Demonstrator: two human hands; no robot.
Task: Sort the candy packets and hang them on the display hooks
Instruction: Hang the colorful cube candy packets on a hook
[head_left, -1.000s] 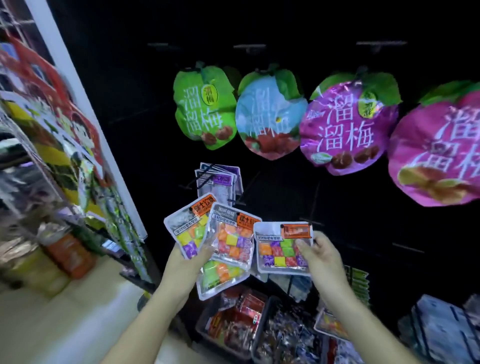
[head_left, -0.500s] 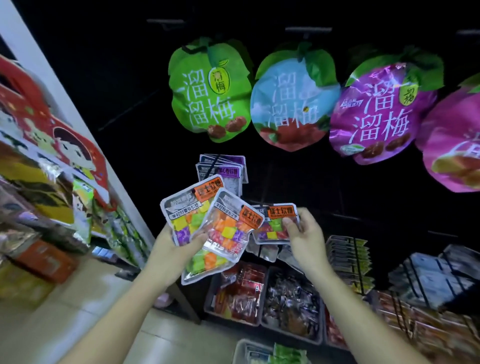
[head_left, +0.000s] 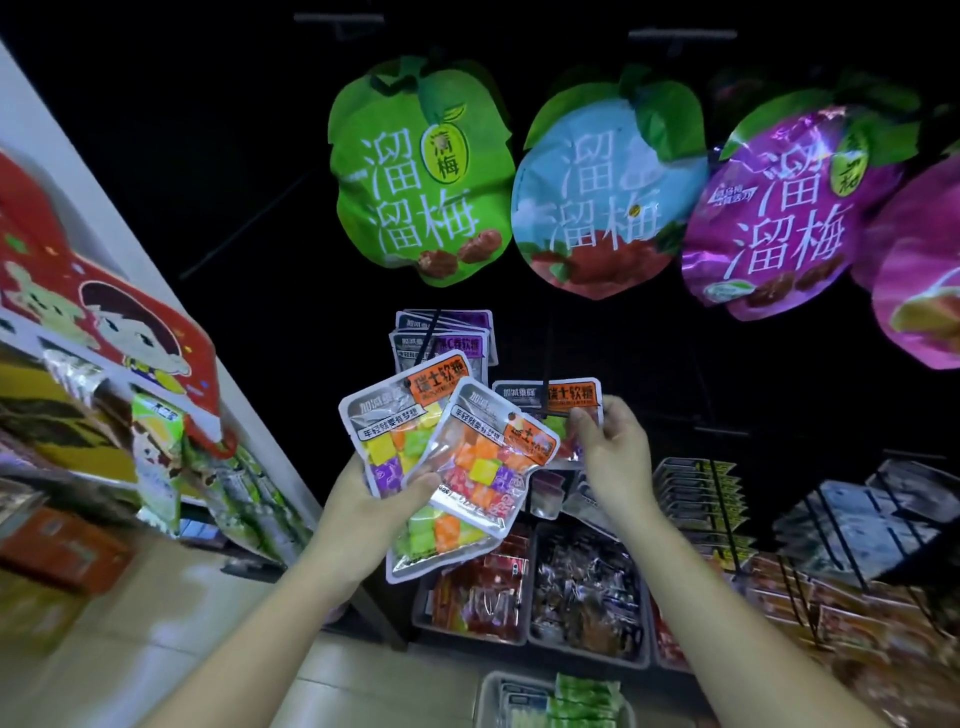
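Hanging far left is a red cartoon pack (head_left: 104, 312). Next over, the left hand (head_left: 371, 501) grips a fan of candy packets (head_left: 483, 462), thumb curled over the fronts, and you can see the coloured cubes through the plastic. Purple packets (head_left: 441, 338) hang just behind those. The right hand (head_left: 615, 452) pinches one more packet (head_left: 550, 397) by its right edge, up near the purple ones. Can't tell whether it's hung yet. Above are a green bag (head_left: 415, 176), blue bag (head_left: 597, 197) and purple bag (head_left: 779, 218), with bins (head_left: 587, 587) down below.
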